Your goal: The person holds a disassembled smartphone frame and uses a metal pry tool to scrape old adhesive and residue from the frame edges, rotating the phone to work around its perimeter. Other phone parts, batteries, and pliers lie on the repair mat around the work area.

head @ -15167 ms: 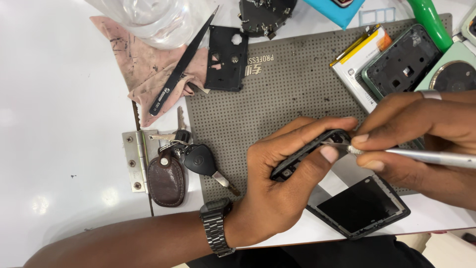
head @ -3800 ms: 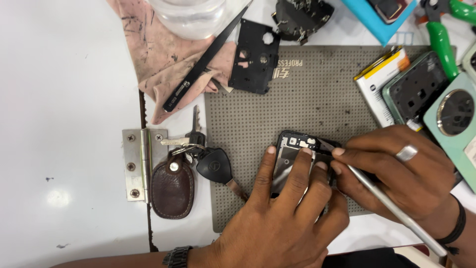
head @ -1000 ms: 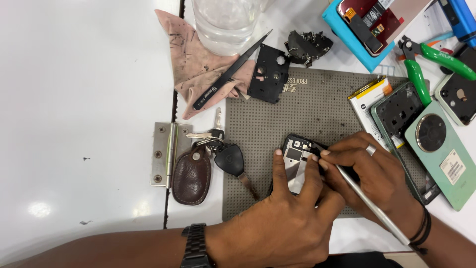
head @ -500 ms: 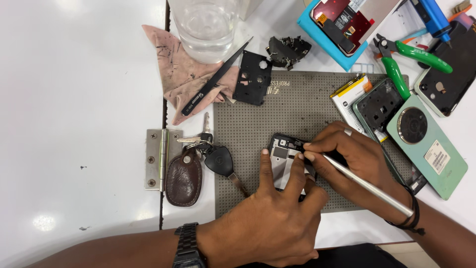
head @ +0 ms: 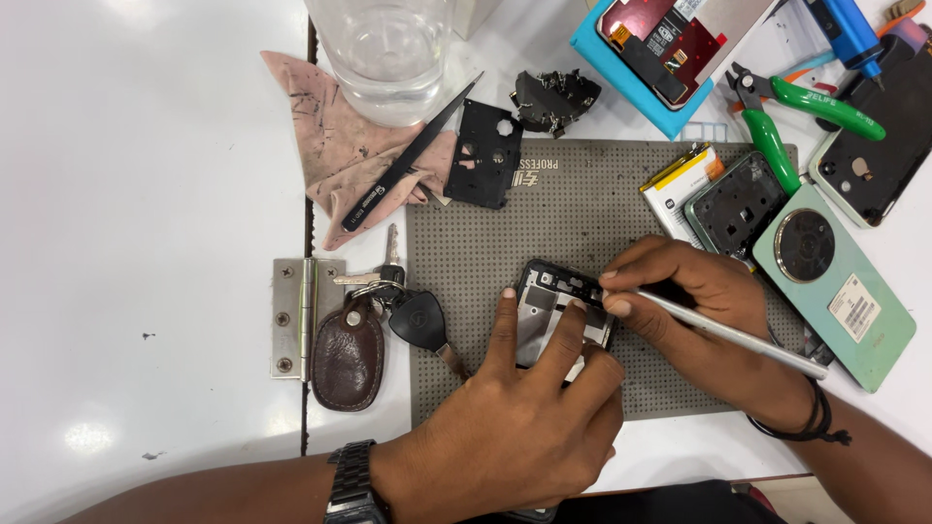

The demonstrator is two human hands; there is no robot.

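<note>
Silver screwdriver [head: 723,333] sits pinched in our right hand [head: 704,311], tip at the top edge of the opened black phone [head: 561,315]. Our left hand [head: 519,427] presses that phone flat, fingers spread over it, on the grey perforated mat [head: 582,209]. Keys [head: 388,311] lie just left; green cutters [head: 786,116] well beyond.

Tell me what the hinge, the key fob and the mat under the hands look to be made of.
The hinge looks like bare brushed steel: silver-grey sheen, screw holes. The key fob seems dark brown leather, glossy with a stitched edge and a stud. The mat looks like grey rubber or silicone, matte with a dotted grid; which one is unclear.
</note>
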